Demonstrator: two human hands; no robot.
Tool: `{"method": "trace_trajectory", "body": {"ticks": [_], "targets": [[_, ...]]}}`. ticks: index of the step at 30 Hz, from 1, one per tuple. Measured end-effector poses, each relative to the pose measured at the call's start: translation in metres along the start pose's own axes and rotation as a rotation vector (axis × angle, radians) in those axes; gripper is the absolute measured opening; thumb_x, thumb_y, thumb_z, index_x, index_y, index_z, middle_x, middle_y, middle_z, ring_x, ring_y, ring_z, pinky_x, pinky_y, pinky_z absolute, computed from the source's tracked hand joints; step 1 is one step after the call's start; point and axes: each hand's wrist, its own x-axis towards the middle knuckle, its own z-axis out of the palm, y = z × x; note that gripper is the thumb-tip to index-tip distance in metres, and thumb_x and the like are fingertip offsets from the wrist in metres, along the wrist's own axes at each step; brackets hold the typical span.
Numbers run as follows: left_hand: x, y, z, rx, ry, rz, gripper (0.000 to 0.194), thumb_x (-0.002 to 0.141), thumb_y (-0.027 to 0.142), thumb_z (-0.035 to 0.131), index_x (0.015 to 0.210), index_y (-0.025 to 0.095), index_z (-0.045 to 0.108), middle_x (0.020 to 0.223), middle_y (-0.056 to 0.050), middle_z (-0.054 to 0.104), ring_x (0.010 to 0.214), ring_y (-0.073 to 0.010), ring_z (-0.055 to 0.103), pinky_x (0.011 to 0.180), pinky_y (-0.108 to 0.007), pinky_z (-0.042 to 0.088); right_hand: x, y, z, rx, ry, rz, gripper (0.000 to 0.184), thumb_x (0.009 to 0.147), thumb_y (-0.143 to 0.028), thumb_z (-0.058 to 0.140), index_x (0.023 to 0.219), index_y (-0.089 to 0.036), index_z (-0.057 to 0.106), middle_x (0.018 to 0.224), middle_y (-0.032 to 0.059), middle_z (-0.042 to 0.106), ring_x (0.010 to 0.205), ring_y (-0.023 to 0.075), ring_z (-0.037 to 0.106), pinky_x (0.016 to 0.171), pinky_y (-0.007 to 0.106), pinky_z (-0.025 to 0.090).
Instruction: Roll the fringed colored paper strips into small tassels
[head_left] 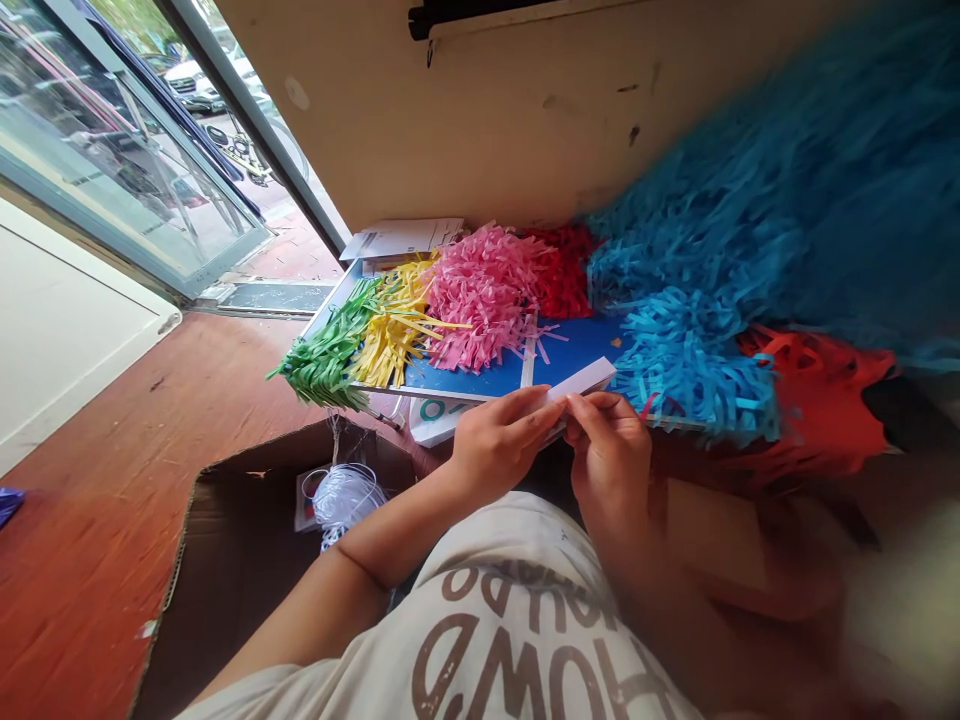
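- Pinching a white paper strip (581, 390) between both hands, just over the near edge of the blue board (465, 378), with the strip tilted up and almost touching the board.
- Left hand (502, 445): fingers (525, 418) pressed together and lying along the strip. Can't really tell where the thumb is from this angle.
- Right hand (611, 470): fingers (596, 408) curled over and pinching the strip right next to the left hand.
- Sitting on the far side of the blue board, left to right: a green paper fringe bundle (322, 350), a yellow one (397, 325), a pink one (480, 300) and a red one (559, 270), all bunched up and touching.
- Piled along the board's right side: a blue paper fringe bundle (679, 365), with a much bigger, blurry blue mass (750, 180) beyond it and a red-orange paper sheet (817, 400) just below it.
- Poking out past the board's far end: some loose white papers (401, 238).
- Below the board's near left corner: an open cardboard box (225, 530) with a coil of white cord (349, 497) inside.
- Further left of the board: a reddish wood floor (112, 500) and a glass door (127, 150).
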Motion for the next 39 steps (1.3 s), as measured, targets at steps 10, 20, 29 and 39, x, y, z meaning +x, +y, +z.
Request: {"method": "trace_trajectory", "body": {"ticks": [10, 20, 29, 39], "targets": [[0.0, 0.003, -0.01, 0.007, -0.043, -0.007, 0.027, 0.093, 0.016, 0.056, 0.115, 0.021, 0.069, 0.114, -0.01, 0.072, 0.091, -0.0141, 0.074, 0.079, -0.023, 0.06, 0.001, 0.003, -0.008, 0.038, -0.108, -0.009, 0.044, 0.059, -0.033, 0.088, 0.087, -0.021, 0.057, 0.063, -0.0069, 0.063, 0.053, 0.009, 0.053, 0.054, 0.022, 0.042], [0.0, -0.002, -0.022, -0.113, -0.144, 0.017, 0.033, 0.093, 0.019, 0.054, 0.122, 0.026, 0.067, 0.118, -0.007, 0.071, 0.095, -0.0131, 0.072, 0.08, -0.021, 0.059, 0.01, 0.002, -0.044, -0.619, -0.043, -0.401, 0.048, 0.064, -0.054, 0.085, 0.084, -0.021, 0.057, 0.068, -0.003, 0.062, 0.058, 0.0137, 0.057, 0.06, 0.028, 0.047], [0.003, -0.003, -0.018, -0.299, -0.2, 0.038, 0.03, 0.09, 0.018, 0.056, 0.116, 0.023, 0.071, 0.111, -0.007, 0.075, 0.092, -0.0131, 0.074, 0.081, -0.02, 0.059, 0.025, -0.052, -0.062, -1.136, -0.507, -1.017, 0.039, 0.079, -0.051, 0.076, 0.108, -0.027, 0.07, 0.11, 0.0077, 0.071, 0.106, 0.0273, 0.066, 0.102, 0.046, 0.043], [0.006, -0.018, -0.027, 0.002, -0.368, 0.135, 0.034, 0.097, 0.032, 0.054, 0.127, 0.023, 0.064, 0.116, -0.006, 0.073, 0.096, -0.0166, 0.071, 0.107, -0.038, 0.045, 0.043, -0.024, -0.101, -0.965, -0.604, -0.417, 0.036, 0.09, -0.052, 0.061, 0.106, -0.021, 0.07, 0.097, 0.0065, 0.075, 0.084, 0.0225, 0.07, 0.075, 0.032, 0.055]]}}
